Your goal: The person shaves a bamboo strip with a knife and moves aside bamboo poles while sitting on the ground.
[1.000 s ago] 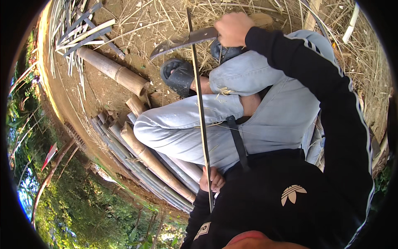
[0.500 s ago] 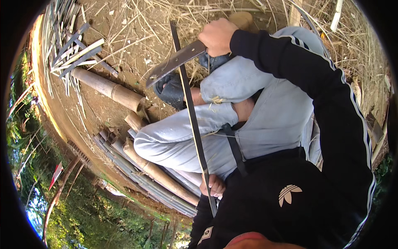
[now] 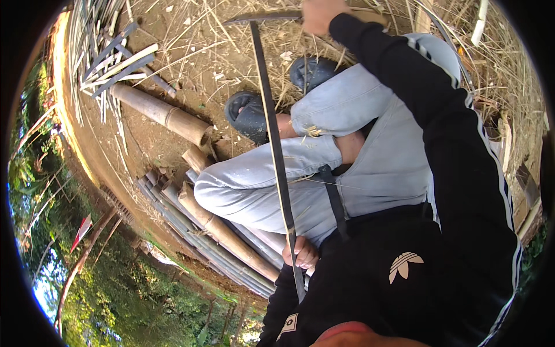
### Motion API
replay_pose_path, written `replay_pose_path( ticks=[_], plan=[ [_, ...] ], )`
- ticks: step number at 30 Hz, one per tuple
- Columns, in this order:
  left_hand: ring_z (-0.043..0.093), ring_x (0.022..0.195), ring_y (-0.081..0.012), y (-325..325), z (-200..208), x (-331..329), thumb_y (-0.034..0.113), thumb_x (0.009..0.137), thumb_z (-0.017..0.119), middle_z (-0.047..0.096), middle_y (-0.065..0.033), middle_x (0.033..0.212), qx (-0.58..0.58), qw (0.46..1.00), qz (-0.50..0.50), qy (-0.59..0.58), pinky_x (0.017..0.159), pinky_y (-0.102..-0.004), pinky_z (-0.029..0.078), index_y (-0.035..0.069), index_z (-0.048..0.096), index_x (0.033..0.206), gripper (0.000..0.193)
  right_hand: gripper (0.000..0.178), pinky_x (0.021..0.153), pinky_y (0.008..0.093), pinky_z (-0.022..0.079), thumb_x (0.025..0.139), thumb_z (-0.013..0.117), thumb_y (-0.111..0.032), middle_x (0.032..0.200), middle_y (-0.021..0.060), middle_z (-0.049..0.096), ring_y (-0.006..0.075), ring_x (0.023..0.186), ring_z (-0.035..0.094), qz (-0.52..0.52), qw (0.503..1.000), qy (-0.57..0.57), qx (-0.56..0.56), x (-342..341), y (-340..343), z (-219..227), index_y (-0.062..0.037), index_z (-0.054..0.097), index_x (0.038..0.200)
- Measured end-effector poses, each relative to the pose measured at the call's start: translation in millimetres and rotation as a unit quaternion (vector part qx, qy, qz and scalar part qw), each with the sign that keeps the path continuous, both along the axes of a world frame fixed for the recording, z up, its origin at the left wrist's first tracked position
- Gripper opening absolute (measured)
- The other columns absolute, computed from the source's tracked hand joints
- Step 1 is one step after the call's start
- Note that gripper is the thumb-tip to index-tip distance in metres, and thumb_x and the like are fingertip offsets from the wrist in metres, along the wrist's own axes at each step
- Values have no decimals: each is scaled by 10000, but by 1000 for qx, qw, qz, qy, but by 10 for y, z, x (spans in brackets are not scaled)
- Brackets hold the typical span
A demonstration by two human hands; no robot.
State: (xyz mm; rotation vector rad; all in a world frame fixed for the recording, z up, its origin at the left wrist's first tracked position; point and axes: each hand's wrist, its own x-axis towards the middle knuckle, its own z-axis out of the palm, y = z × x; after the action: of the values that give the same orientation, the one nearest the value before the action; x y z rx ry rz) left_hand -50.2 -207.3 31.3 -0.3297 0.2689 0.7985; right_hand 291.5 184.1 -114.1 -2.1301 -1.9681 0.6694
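Observation:
My left hand (image 3: 301, 254) is closed around the lower part of a long, narrow bamboo strip (image 3: 273, 130), close to my waist. The strip slants up across my bent leg, dark on its face with a pale cut edge. Up at the top edge of the view, my right hand (image 3: 324, 15) grips a machete (image 3: 263, 18) with a wooden handle. Its dark blade points left, seen nearly edge-on, and meets or passes just over the strip's far end; whether they touch, I cannot tell.
Split bamboo slats (image 3: 118, 69) lie heaped at the upper left, beside a thick bamboo piece (image 3: 162, 114). Several bamboo poles (image 3: 222, 228) are stacked left of my knee. My sandalled feet (image 3: 247, 115) rest on soil under the strip. Dry straw (image 3: 503, 75) covers the ground at right.
My right hand has moved the machete up and away from me, from across the middle of the strip to its far end. The blade has turned edge-on. My left hand keeps its hold.

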Motion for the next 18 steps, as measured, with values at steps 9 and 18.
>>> replay_pose_path(
  ticks=[9, 18],
  plan=[
    [471, 426, -143, -4, -1, 14, 315, 985, 395, 501, -41, 515, -1, 1000, 26, 6, 457, -265, 395, 92, 442, 833, 275, 221, 662, 448, 541, 660, 623, -235, 741, 197, 671, 335, 729, 681, 116, 993, -12, -21, -135, -116, 173, -52, 711, 746],
    [428, 403, -113, 178, 448, 296, 421, 1007, 350, 434, -4, 552, -54, 944, -115, 305, 387, -250, 346, 69, 446, 984, 366, 187, 588, 449, 535, 635, 630, -164, 685, 184, 644, 352, 678, 662, 281, 958, 50, 31, -281, -596, 397, -32, 685, 755]
  ],
)
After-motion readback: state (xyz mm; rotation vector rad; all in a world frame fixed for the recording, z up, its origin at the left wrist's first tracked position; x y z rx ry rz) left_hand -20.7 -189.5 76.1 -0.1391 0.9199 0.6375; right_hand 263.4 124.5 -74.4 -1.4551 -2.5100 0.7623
